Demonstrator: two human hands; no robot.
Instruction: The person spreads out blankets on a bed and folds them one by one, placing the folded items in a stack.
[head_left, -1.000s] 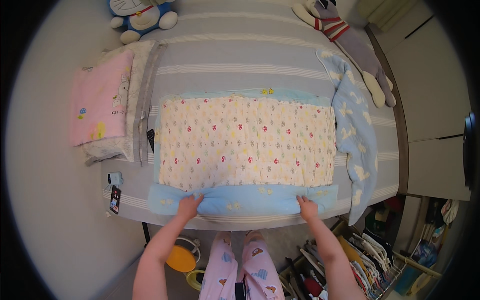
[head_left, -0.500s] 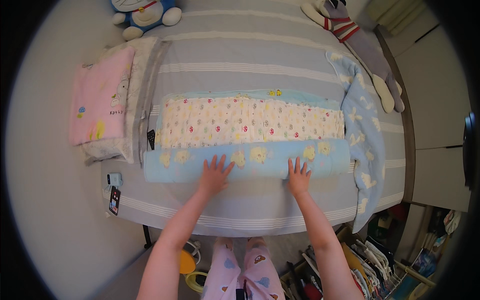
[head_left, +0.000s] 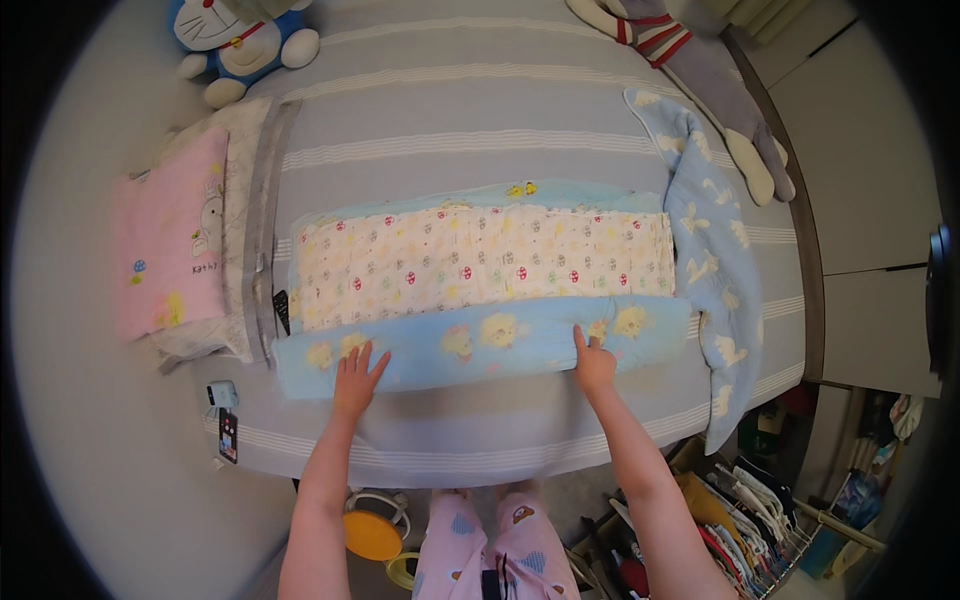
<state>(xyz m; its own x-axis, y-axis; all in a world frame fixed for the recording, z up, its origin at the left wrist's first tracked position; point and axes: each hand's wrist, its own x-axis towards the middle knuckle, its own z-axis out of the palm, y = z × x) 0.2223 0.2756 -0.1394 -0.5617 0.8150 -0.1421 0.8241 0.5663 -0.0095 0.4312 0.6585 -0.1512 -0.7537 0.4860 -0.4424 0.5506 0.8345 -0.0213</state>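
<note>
Resting both hands on a light-blue bundle with yellow animal prints (head_left: 480,342), a person leans over the near side of a grey, white-striped bed (head_left: 480,425). The left hand (head_left: 355,383) lies near the bundle's left end, its fingers spread wide; the right hand (head_left: 595,365) touches nearer the other end, one finger extended, though whether it grips the fabric cannot be told. Just beyond the bundle, a cream printed cloth (head_left: 430,265) lies flat, pale blue fabric (head_left: 580,192) showing along its far edge. To the right sits a crumpled blue blanket (head_left: 705,265); to the left, a pink cushion (head_left: 175,240) tops a pillow (head_left: 245,225), near a phone (head_left: 229,435).
</note>
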